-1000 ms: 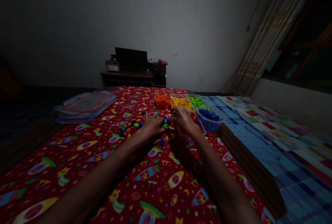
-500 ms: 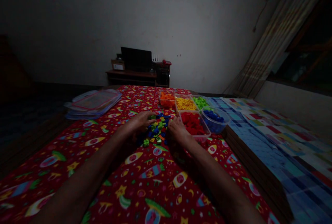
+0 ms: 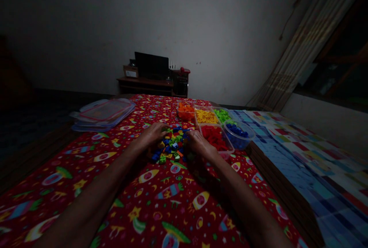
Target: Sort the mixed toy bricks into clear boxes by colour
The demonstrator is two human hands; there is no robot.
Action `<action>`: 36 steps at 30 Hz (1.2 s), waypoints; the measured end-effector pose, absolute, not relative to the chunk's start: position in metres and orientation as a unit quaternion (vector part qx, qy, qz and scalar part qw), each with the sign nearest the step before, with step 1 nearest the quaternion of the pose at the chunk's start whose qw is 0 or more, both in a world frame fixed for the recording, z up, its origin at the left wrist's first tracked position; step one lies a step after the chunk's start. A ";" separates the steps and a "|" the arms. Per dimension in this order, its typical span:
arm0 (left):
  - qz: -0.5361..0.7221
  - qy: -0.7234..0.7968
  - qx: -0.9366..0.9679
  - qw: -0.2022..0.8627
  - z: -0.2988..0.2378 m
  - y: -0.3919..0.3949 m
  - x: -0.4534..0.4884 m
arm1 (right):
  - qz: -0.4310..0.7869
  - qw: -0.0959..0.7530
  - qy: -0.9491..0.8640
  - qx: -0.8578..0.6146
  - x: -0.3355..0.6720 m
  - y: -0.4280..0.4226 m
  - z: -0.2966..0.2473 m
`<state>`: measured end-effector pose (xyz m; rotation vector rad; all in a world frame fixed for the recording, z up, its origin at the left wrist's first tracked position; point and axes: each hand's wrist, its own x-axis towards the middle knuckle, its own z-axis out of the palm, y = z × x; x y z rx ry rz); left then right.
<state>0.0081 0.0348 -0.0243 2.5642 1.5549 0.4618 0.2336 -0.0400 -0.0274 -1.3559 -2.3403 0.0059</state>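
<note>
A heap of small mixed-colour bricks (image 3: pixel 172 146) lies on the red rocket-print cloth (image 3: pixel 161 198). My left hand (image 3: pixel 151 136) cups the heap's left side, fingers curved against the bricks. My right hand (image 3: pixel 197 143) presses against its right side, fingers curled too. The two hands enclose the heap between them. Just right of my right hand stands a clear tub of red bricks (image 3: pixel 216 139). Behind it are tubs of orange bricks (image 3: pixel 186 111), yellow bricks (image 3: pixel 206 116), green bricks (image 3: pixel 223 115) and a round tub of blue bricks (image 3: pixel 238 133).
Stacked clear lids (image 3: pixel 102 114) lie at the cloth's far left. A chequered multicolour mat (image 3: pixel 310 152) lies lower on the right, past the table's edge. A dark desk with a monitor (image 3: pixel 151 74) stands against the far wall. The room is dim.
My right hand came off the red tub down to the heap's right side. My left hand slid to the left side, and the scattered bricks are gathered tighter between both hands.
</note>
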 end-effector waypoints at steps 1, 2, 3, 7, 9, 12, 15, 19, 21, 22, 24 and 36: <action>0.150 0.517 0.841 0.056 -0.024 0.037 0.007 | 0.029 0.213 -0.842 -0.495 0.236 -0.039 -0.020; 0.149 0.522 0.838 0.057 -0.024 0.038 0.005 | 0.053 0.205 -0.835 -0.507 0.238 -0.038 -0.012; 0.149 0.527 0.835 0.058 -0.024 0.038 0.004 | 0.071 0.201 -0.826 -0.521 0.240 -0.039 -0.003; 0.157 0.516 0.839 0.071 -0.012 0.031 0.006 | 0.093 0.222 -0.805 -0.542 0.244 -0.049 0.025; 0.148 0.507 0.845 0.079 -0.001 0.024 0.009 | 0.097 0.217 -0.803 -0.546 0.242 -0.052 0.030; 0.127 0.491 0.858 0.080 0.014 0.017 0.012 | 0.080 0.209 -0.798 -0.559 0.237 -0.050 0.026; 0.097 0.474 0.870 0.096 0.024 0.014 0.010 | 0.043 0.195 -0.807 -0.556 0.232 -0.046 0.016; 0.037 0.484 0.867 0.111 0.029 0.005 0.009 | 0.011 0.175 -0.846 -0.503 0.224 -0.049 -0.004; 0.005 0.508 0.857 0.084 0.029 -0.003 0.012 | -0.007 0.179 -0.871 -0.457 0.219 -0.055 -0.017; -0.010 0.519 0.852 0.069 0.029 -0.006 0.014 | -0.017 0.183 -0.878 -0.442 0.216 -0.058 -0.023; -0.036 0.532 0.844 0.053 0.027 -0.011 0.019 | -0.035 0.193 -0.880 -0.432 0.213 -0.064 -0.035; -0.003 0.510 0.857 0.077 0.015 -0.003 0.020 | 0.012 0.235 -0.853 -0.467 0.218 -0.051 -0.019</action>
